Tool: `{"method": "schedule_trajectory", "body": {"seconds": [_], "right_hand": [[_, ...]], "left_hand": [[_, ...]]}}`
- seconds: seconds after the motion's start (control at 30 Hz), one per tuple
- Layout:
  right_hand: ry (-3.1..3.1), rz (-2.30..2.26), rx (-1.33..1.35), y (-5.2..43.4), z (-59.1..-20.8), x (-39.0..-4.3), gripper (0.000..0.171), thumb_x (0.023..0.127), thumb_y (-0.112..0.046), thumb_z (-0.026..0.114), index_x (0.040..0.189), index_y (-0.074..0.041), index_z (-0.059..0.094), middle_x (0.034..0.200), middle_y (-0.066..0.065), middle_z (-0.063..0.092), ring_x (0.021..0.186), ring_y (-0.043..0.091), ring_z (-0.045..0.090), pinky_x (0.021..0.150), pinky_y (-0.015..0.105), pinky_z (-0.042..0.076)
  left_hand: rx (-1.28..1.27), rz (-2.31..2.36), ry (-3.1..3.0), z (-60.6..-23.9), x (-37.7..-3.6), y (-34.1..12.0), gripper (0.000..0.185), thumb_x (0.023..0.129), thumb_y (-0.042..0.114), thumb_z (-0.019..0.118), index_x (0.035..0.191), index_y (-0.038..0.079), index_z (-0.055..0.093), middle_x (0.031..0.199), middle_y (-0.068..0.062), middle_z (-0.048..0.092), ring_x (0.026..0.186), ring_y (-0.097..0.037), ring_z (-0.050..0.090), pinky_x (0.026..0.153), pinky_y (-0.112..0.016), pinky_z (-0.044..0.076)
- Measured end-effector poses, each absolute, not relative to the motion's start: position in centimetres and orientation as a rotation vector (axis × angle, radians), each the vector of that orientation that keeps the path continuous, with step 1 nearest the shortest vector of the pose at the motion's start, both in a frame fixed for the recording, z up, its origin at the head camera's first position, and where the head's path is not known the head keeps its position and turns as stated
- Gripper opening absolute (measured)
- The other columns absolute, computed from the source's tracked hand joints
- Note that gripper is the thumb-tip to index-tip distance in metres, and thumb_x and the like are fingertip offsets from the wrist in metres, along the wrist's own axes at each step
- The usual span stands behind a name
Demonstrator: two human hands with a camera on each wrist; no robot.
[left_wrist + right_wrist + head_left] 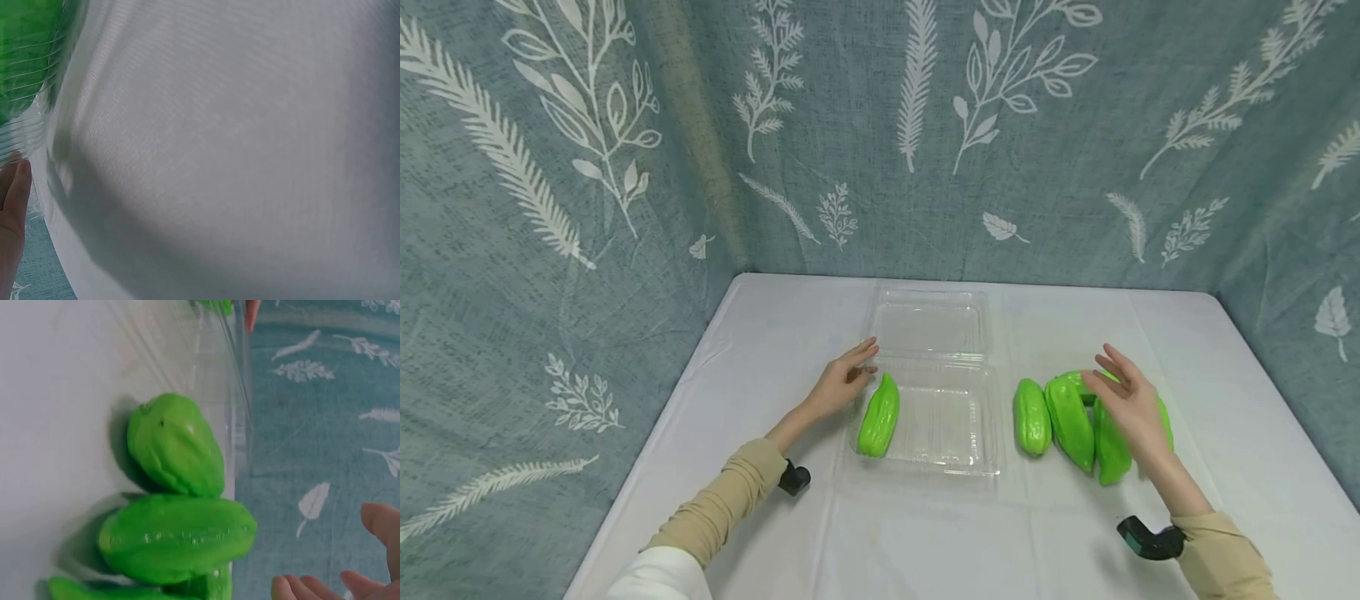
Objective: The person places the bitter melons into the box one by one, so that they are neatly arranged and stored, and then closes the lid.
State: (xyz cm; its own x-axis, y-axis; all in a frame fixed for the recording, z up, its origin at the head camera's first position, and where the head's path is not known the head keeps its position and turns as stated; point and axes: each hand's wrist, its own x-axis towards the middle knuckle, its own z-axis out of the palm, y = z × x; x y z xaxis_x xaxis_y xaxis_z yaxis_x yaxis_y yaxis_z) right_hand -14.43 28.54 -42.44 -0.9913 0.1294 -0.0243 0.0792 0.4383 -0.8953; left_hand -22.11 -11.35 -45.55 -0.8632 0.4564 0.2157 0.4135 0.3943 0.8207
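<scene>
A leaf-printed teal curtain (625, 167) backs my white-clothed table (775, 517). At centre lies one open clear plastic clamshell box (936, 392), flimsy and slippery, holding one glossy green chayote (879, 416) at its 9 o'clock edge. Four more chayotes (1070, 429) lie at 3 o'clock; they look firm and light, best grasped mid-body. My left hand (842, 385) rests relaxed beside the box; my right hand (1131, 408) hovers spread over the pile.

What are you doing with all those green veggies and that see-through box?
A person sits at a table with a white cloth. An open clear plastic box lies in the middle, and one green vegetable lies along its left edge. The left hand rests beside that vegetable with fingers loose, holding nothing. Off to the right, a pile of green vegetables waits on the cloth. The right hand hovers open just above the pile and grips nothing.
</scene>
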Motion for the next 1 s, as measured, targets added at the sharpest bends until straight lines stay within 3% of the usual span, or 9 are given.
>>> {"method": "schedule_trajectory", "body": {"seconds": [0.27, 0.43, 0.53, 0.6, 0.67, 0.73, 0.9, 0.93, 1.0], "right_hand": [[-2.633, 1.525, -0.296, 30.5, -42.4, -13.9, 0.074, 0.096, -0.042, 0.049, 0.153, -0.010, 0.013, 0.153, 0.023, 0.028, 0.134, 0.043, 0.037, 0.090, 0.004, 0.045], [-2.642, 1.454, -0.362, 31.9, -43.1, -13.8, 0.074, 0.096, -0.042, 0.048, 0.153, -0.011, 0.013, 0.153, 0.023, 0.028, 0.134, 0.043, 0.037, 0.103, 0.023, 0.047], [-2.615, 1.464, -0.386, 32.9, -43.7, -13.8, 0.074, 0.096, -0.042, 0.048, 0.153, -0.011, 0.012, 0.154, 0.021, 0.026, 0.136, 0.042, 0.035, 0.108, 0.043, 0.042], [-2.611, 1.429, -0.423, 33.6, -44.3, -13.9, 0.073, 0.095, -0.044, 0.049, 0.153, -0.016, 0.013, 0.154, 0.020, 0.027, 0.137, 0.037, 0.037, 0.106, 0.031, 0.046], [-2.594, 1.439, -0.432, 34.1, -44.7, -13.9, 0.073, 0.095, -0.043, 0.049, 0.153, -0.016, 0.013, 0.154, 0.020, 0.026, 0.137, 0.038, 0.035, 0.108, 0.040, 0.044], [-2.577, 1.421, -0.474, 34.5, -45.0, -13.8, 0.072, 0.095, -0.044, 0.050, 0.153, -0.019, 0.016, 0.154, 0.019, 0.028, 0.137, 0.036, 0.037, 0.105, 0.031, 0.046], [-2.541, 1.445, -0.521, 35.0, -45.3, -13.6, 0.073, 0.095, -0.041, 0.051, 0.153, -0.015, 0.015, 0.154, 0.020, 0.026, 0.137, 0.040, 0.035, 0.108, 0.042, 0.043], [-2.544, 1.456, -0.516, 35.4, -45.6, -13.7, 0.074, 0.095, -0.041, 0.051, 0.153, -0.013, 0.014, 0.154, 0.022, 0.024, 0.137, 0.042, 0.033, 0.109, 0.051, 0.040], [-2.561, 1.422, -0.537, 36.4, -46.9, -14.0, 0.075, 0.094, -0.043, 0.051, 0.153, -0.015, 0.013, 0.154, 0.021, 0.025, 0.136, 0.043, 0.035, 0.107, 0.050, 0.042]], "left_hand": [[0.793, 1.477, 2.598, -45.2, -21.9, -11.2, 0.046, 0.090, -0.013, 0.047, 0.134, -0.017, 0.039, 0.148, -0.029, 0.031, 0.111, -0.041, 0.060, 0.096, -0.047, 0.051], [0.784, 1.480, 2.594, -45.1, -21.9, -11.2, 0.046, 0.090, -0.013, 0.047, 0.135, -0.016, 0.039, 0.148, -0.029, 0.031, 0.111, -0.042, 0.060, 0.098, -0.048, 0.050], [0.780, 1.483, 2.589, -45.1, -21.9, -11.2, 0.046, 0.090, -0.013, 0.047, 0.135, -0.016, 0.039, 0.149, -0.028, 0.031, 0.112, -0.042, 0.059, 0.099, -0.048, 0.049], [0.776, 1.485, 2.585, -45.1, -21.9, -11.2, 0.046, 0.090, -0.013, 0.047, 0.135, -0.017, 0.039, 0.149, -0.028, 0.031, 0.112, -0.042, 0.059, 0.099, -0.048, 0.048], [0.771, 1.487, 2.580, -45.1, -21.9, -11.2, 0.046, 0.090, -0.013, 0.047, 0.135, -0.017, 0.039, 0.149, -0.028, 0.030, 0.113, -0.042, 0.059, 0.099, -0.048, 0.048], [0.764, 1.485, 2.581, -45.1, -21.9, -11.2, 0.046, 0.090, -0.013, 0.047, 0.135, -0.016, 0.039, 0.149, -0.027, 0.031, 0.113, -0.041, 0.059, 0.099, -0.047, 0.048], [0.763, 1.497, 2.571, -45.0, -21.8, -11.2, 0.046, 0.090, -0.013, 0.047, 0.135, -0.015, 0.039, 0.149, -0.027, 0.030, 0.113, -0.043, 0.058, 0.099, -0.047, 0.048], [0.762, 1.501, 2.566, -45.0, -21.8, -11.2, 0.046, 0.090, -0.013, 0.046, 0.135, -0.016, 0.039, 0.150, -0.027, 0.030, 0.113, -0.043, 0.058, 0.100, -0.048, 0.048], [0.765, 1.500, 2.566, -45.0, -21.8, -11.2, 0.046, 0.090, -0.013, 0.046, 0.135, -0.016, 0.039, 0.149, -0.027, 0.030, 0.113, -0.043, 0.058, 0.100, -0.048, 0.048]]}}
